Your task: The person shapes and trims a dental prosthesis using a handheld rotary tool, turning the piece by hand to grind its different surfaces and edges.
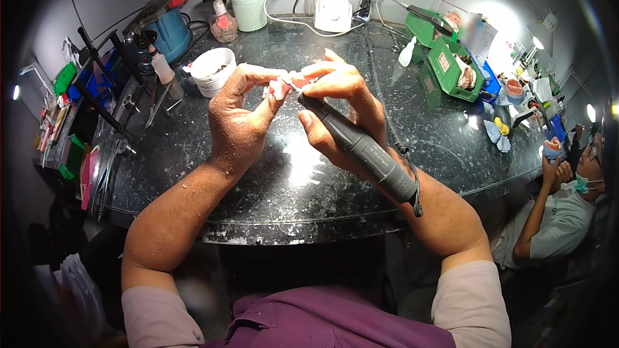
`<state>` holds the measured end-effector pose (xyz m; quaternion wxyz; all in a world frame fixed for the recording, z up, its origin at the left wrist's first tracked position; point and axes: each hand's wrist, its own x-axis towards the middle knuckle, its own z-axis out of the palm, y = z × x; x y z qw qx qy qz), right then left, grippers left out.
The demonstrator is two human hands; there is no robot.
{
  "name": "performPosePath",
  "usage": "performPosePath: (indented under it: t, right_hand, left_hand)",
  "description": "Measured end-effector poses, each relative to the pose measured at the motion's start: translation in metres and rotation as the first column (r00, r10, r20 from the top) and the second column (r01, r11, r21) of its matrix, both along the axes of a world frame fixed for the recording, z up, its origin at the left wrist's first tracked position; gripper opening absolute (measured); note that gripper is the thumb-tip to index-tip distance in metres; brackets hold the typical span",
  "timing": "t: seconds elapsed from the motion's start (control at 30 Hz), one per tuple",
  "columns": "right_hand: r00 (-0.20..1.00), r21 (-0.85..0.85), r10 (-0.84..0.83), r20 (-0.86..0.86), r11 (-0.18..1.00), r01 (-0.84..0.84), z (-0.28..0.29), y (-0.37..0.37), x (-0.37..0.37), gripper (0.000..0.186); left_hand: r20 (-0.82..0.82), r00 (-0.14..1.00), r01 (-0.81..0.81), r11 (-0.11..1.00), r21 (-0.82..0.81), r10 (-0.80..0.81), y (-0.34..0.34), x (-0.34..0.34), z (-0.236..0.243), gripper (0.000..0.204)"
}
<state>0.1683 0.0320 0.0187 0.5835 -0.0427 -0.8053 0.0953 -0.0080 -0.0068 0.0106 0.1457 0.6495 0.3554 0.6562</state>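
Note:
My left hand [240, 113], dusted with pale powder, pinches a small pink denture [280, 87] between thumb and fingers above the bench. A dark grey rotary handpiece [364, 148] lies slanted in my right hand [351, 90], gripped near its front end. Its tip points at the denture, and the right fingertips are close beside the pink piece. Whether the tip touches it I cannot tell, as fingers partly cover it. A coiled black cord [403, 148] runs along the handpiece.
Behind my left hand stands a white tub [213, 72]; a dropper bottle [162, 66] is left of it. Farther back are a pale green cup [250, 14] and a white device [333, 14]. Green boxes [445, 67] hold dental models at right, near a masked co-worker [567, 206]. Dust speckles the black bench [258, 209].

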Motion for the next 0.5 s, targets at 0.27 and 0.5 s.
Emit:
performPosePath:
  t: [0.27,0.5]
  right_hand:
    - [0.997,-0.047,-0.034,-0.075,0.998,0.03,-0.002,-0.001,0.0,0.036]
    - [0.999,-0.005,-0.031,-0.011,1.0,0.031,0.002,-0.005,0.002,0.032]
  left_hand:
    - [-0.244,0.938,-0.175,0.944,0.281,0.246,0.003,-0.011,0.007,0.018]
    - [-0.363,0.873,-0.114,0.859,0.5,0.327,0.006,-0.02,0.017,0.025]
